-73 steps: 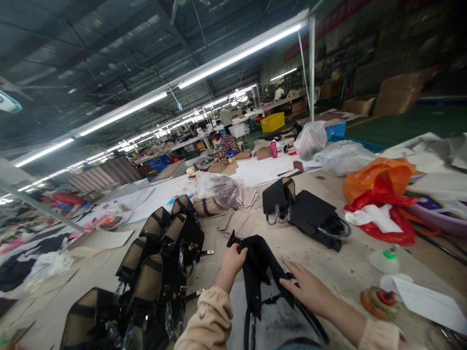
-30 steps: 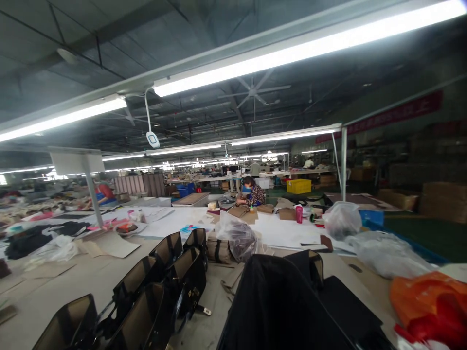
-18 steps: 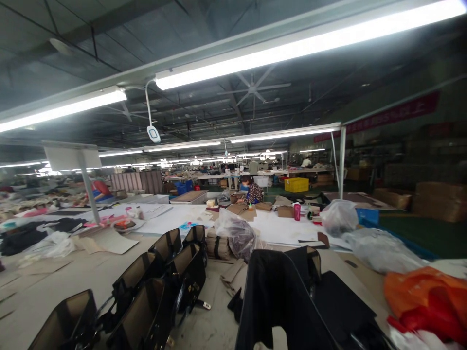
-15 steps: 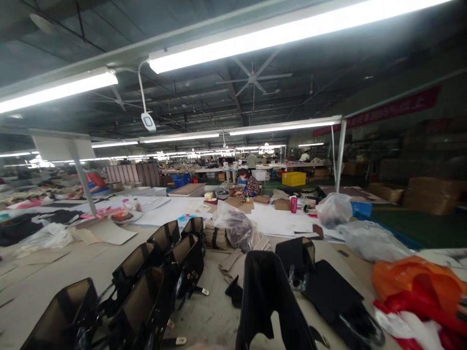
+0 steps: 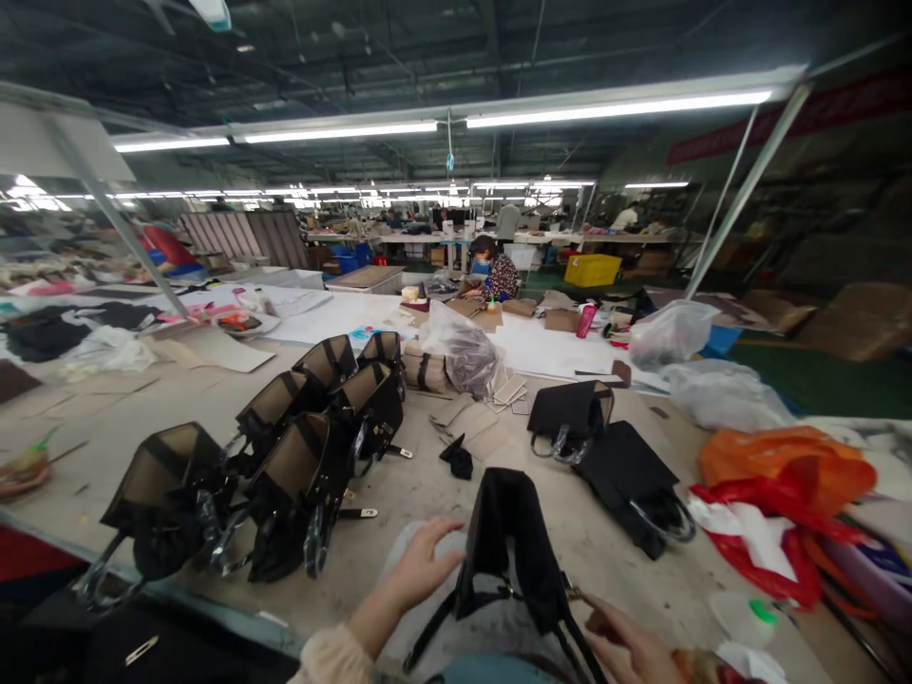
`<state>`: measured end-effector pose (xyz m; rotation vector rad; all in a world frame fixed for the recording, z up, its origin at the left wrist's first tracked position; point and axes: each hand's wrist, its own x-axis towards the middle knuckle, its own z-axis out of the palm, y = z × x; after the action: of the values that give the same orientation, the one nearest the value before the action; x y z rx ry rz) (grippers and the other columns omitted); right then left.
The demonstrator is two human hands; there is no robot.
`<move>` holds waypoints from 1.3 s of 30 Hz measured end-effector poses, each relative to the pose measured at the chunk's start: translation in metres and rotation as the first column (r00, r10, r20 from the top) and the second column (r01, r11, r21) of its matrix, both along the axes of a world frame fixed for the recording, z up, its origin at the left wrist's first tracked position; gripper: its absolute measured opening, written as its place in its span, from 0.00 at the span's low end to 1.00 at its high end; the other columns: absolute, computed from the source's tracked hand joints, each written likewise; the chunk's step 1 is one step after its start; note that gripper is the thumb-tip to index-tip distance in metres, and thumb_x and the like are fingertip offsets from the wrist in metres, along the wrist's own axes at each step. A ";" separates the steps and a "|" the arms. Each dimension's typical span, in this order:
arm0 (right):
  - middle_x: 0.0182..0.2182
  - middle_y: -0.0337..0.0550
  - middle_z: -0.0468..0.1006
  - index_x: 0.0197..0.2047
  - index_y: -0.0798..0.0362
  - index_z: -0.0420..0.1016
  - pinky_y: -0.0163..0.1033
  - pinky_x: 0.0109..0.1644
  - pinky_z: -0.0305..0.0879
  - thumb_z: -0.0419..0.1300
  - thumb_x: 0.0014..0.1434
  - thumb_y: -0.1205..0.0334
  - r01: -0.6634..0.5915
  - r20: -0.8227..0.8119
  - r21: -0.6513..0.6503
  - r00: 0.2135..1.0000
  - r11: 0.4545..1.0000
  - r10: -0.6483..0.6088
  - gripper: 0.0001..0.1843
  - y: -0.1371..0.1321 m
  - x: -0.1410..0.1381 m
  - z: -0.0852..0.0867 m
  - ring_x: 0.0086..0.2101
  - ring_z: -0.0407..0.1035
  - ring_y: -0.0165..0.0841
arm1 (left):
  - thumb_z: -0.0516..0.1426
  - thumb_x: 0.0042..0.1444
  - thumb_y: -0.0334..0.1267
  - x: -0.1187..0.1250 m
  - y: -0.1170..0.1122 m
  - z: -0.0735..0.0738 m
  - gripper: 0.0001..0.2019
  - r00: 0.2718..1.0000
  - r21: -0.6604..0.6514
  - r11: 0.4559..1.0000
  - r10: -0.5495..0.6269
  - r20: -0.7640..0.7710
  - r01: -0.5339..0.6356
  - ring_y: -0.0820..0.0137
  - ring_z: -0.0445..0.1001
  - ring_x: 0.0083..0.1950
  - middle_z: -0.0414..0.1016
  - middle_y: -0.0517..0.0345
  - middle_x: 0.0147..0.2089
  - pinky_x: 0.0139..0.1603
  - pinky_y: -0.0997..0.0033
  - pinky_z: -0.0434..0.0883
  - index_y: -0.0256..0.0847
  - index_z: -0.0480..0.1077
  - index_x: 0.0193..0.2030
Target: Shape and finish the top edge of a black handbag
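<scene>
A black handbag [image 5: 499,513] stands in front of me with its mouth open and its strap hanging toward me. My left hand [image 5: 426,565] is beside the bag's left side, fingers apart and stretched toward it, holding nothing. On the other side, my right hand [image 5: 631,641] has its fingers stretched toward a small metal fitting [image 5: 571,588] on the bag's edge. Whether those fingertips touch the fitting is unclear. The lower part of the right hand is cut off by the frame's edge.
Several open black handbags [image 5: 285,456] with wrapped handles stand at the left. Two more black bags [image 5: 631,465] lie at the right, near orange and red plastic bags [image 5: 784,465]. Cardboard pieces [image 5: 470,423] lie ahead. Another person [image 5: 499,275] sits beyond the table.
My view has tilted down, so the table sits higher in it. Both of my hands have come into sight beside the handbag, which now appears lower and smaller.
</scene>
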<state>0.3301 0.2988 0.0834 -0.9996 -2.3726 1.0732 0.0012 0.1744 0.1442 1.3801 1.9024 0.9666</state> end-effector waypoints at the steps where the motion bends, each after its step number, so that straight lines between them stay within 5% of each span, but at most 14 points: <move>1: 0.36 0.45 0.80 0.50 0.48 0.74 0.40 0.43 0.72 0.54 0.56 0.47 0.052 -0.007 0.014 0.999 0.999 -0.052 0.23 0.008 -0.003 0.005 0.37 0.74 0.38 | 0.56 0.51 0.41 0.000 0.015 0.002 0.20 0.998 0.027 0.998 0.059 0.001 -0.059 0.64 0.67 0.55 0.71 0.50 0.53 0.59 0.66 0.62 0.38 0.70 0.50; 4: 0.44 0.49 0.77 0.50 0.51 0.73 0.43 0.49 0.70 0.55 0.56 0.46 0.182 -0.071 0.100 0.982 0.978 -0.175 0.24 0.036 -0.027 0.018 0.45 0.71 0.40 | 0.60 0.49 0.42 0.002 0.060 0.002 0.24 0.986 0.039 0.985 0.166 0.020 -0.167 0.62 0.67 0.57 0.70 0.49 0.55 0.60 0.64 0.62 0.37 0.68 0.53; 8: 0.50 0.50 0.72 0.52 0.51 0.70 0.48 0.55 0.65 0.56 0.55 0.47 0.135 -0.119 0.171 0.986 0.976 -0.115 0.25 0.069 -0.079 0.031 0.51 0.66 0.42 | 0.61 0.48 0.42 0.004 0.109 -0.011 0.25 0.979 -0.009 0.979 0.202 0.019 -0.201 0.63 0.68 0.56 0.70 0.48 0.55 0.59 0.66 0.63 0.36 0.68 0.54; 13: 0.52 0.51 0.71 0.54 0.51 0.69 0.50 0.55 0.63 0.57 0.52 0.47 0.087 -0.092 0.130 0.993 0.988 -0.075 0.29 0.093 -0.140 0.033 0.53 0.64 0.44 | 0.59 0.51 0.42 0.005 0.140 -0.023 0.18 0.986 -0.083 0.982 0.169 -0.001 -0.168 0.66 0.74 0.46 0.77 0.51 0.45 0.49 0.70 0.69 0.37 0.73 0.48; 20: 0.49 0.52 0.74 0.52 0.56 0.70 0.47 0.55 0.61 0.58 0.52 0.51 0.028 -0.036 0.051 0.999 0.998 -0.026 0.27 0.108 -0.181 0.023 0.49 0.67 0.42 | 0.58 0.48 0.39 0.001 0.157 -0.020 0.11 0.984 -0.222 0.963 0.132 -0.122 -0.156 0.66 0.75 0.37 0.78 0.52 0.32 0.40 0.71 0.69 0.37 0.78 0.35; 28: 0.36 0.42 0.80 0.39 0.49 0.77 0.43 0.44 0.67 0.53 0.56 0.51 -0.037 0.009 0.017 0.999 0.999 0.037 0.16 0.113 -0.186 0.023 0.39 0.73 0.39 | 0.54 0.49 0.35 0.001 0.159 -0.022 0.13 0.972 -0.246 0.959 0.085 -0.220 -0.140 0.66 0.75 0.40 0.79 0.49 0.36 0.42 0.72 0.68 0.38 0.77 0.39; 39: 0.37 0.44 0.80 0.38 0.49 0.79 0.41 0.46 0.64 0.54 0.56 0.48 -0.082 0.058 0.170 0.996 0.982 0.073 0.17 0.111 -0.195 0.030 0.40 0.72 0.39 | 0.54 0.50 0.37 0.001 0.159 -0.020 0.13 0.961 -0.235 0.964 0.057 -0.271 -0.124 0.63 0.75 0.41 0.79 0.46 0.37 0.42 0.70 0.69 0.37 0.78 0.38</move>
<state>0.1347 0.4100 0.1134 -0.8912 -2.5149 0.8592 0.0019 0.3329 0.1243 1.3310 2.2147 0.5780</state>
